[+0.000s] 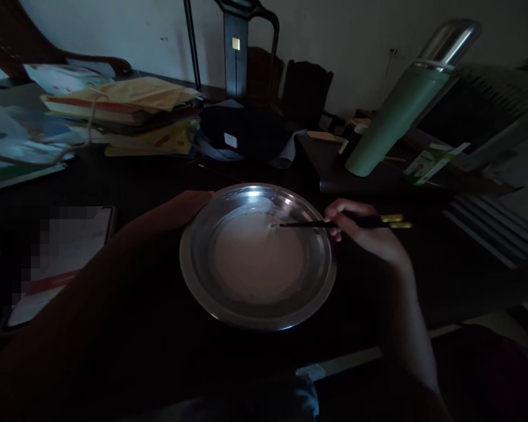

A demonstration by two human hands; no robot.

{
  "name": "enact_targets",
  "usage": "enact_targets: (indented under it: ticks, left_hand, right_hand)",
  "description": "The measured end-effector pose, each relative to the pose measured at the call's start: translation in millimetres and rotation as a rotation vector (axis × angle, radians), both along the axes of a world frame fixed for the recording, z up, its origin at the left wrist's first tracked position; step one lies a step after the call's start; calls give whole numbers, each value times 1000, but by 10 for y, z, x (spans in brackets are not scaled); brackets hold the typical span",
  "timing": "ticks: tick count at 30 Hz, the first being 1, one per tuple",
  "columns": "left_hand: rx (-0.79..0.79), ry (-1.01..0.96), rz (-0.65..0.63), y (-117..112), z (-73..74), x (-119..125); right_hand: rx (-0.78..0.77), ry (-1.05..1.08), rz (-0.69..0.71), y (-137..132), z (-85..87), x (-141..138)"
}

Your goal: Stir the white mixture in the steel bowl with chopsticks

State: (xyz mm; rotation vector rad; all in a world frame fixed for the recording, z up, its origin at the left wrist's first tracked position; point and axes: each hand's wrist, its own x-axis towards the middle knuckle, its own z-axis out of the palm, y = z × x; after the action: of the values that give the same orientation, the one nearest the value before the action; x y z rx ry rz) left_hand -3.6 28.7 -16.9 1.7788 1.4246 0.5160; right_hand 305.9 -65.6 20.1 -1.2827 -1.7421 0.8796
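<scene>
A shiny metal bowl stands on the dark table in front of me, with pale, milky liquid in it. My left hand is at the bowl's far left rim, gripping its side; the fingertips are hidden by the bowl. Over the right rim, my right hand is closed around dark chopsticks with gold-coloured ends. Their tips reach into the liquid near the bowl's middle, where the surface is slightly disturbed.
Left of my arm lies a partly pixelated phone-like object. Behind are stacked books and envelopes, a dark bag and a black stand. A green thermos stands at the right, near grey-edged stacked items.
</scene>
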Motion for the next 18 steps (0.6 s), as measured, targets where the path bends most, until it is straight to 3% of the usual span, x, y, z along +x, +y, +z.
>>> enact_targets:
  ticks: [3,5,7,11,14,16,18]
  left_hand:
    - [5,-36,4,0,-9,2]
    - [17,-49,6,-14,-4,4]
    - [9,-47,11,-26,-6,-1]
    - [-10,-45,-25,-13,-40,-36]
    - [15,-36,-41,2,-57,-55]
    - [9,-36,-30,-13,-42,-52]
    - [4,-57,-40,-47,-8,-36]
  right_hand:
    - [24,23,208,-6,-58,-138]
    - [-48,13,371,-50,-19,-98]
    - [-147,-19,434,-88,53,25]
    - [-113,-47,174,-49,106,180]
    - [7,-11,-26,27,15,38]
    - [38,1,-7,36,-43,-92]
    - [1,-16,138,3,-51,-144]
